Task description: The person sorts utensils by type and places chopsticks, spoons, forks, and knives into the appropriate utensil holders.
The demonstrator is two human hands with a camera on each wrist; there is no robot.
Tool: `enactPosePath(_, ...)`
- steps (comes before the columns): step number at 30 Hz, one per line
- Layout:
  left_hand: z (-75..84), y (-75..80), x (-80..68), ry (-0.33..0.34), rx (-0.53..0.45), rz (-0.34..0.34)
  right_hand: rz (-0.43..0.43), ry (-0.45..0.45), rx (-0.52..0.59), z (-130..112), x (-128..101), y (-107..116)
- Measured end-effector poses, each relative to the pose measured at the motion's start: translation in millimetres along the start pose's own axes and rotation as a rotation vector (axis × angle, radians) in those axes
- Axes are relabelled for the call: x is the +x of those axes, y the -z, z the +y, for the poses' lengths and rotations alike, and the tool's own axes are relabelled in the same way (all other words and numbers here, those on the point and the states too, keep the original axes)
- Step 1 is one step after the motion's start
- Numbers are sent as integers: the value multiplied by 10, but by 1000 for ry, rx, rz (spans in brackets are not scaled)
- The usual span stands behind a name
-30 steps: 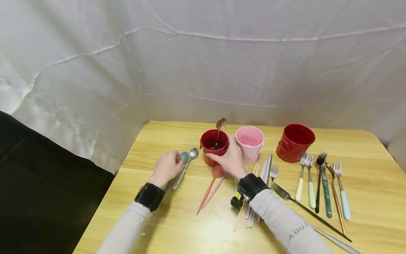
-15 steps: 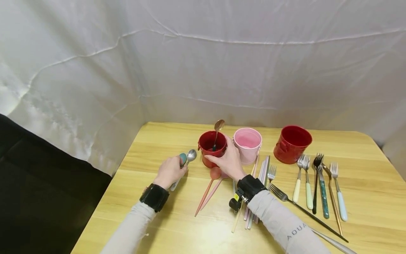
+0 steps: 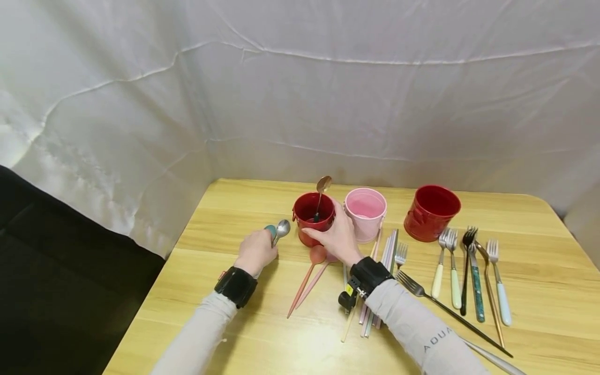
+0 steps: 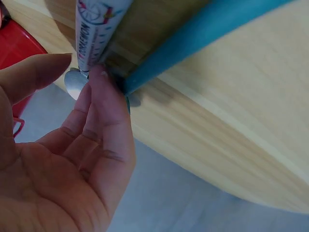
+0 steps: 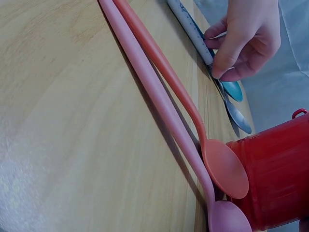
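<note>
My left hand (image 3: 257, 252) reaches down at two spoons lying on the left. In the left wrist view its thumb and forefinger straddle the patterned white handle of a metal spoon (image 4: 99, 29), a small gap showing at the thumb. Beside it lies a teal spoon (image 4: 207, 34), close to the fingertips. My right hand (image 3: 338, 237) grips the left red bucket (image 3: 307, 239), thumb at the near side and fingers at the right. A copper-coloured spoon (image 3: 323, 184) with a dark handle stands in that bucket. An orange spoon (image 5: 227, 166) and a pink spoon (image 5: 164, 108) lie before it.
A pink bucket (image 3: 367, 226) and another red bucket (image 3: 428, 224) stand to the right. Chopsticks (image 3: 388, 252) lie under the right forearm. Several forks (image 3: 453, 271) lie at the right, with a long black fork (image 3: 459, 317) nearer. A pale curtain (image 3: 328, 104) hangs behind.
My left hand has moved slightly right and forward, from the teal spoon towards the patterned spoon's handle. The right hand keeps its grip on the red bucket.
</note>
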State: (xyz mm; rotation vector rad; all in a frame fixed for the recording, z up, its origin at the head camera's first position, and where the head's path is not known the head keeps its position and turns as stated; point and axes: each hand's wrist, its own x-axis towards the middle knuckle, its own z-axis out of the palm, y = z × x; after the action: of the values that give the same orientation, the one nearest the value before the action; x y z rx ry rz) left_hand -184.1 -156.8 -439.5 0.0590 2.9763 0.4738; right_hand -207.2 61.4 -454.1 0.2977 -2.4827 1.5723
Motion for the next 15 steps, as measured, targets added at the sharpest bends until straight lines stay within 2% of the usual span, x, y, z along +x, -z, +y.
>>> enactPosePath(4,34,-38,12,4,61,12,1,8,7,8,0,-12)
enactPosePath(15,100,-79,28,24,108,19,12,21,8,25,6,-11)
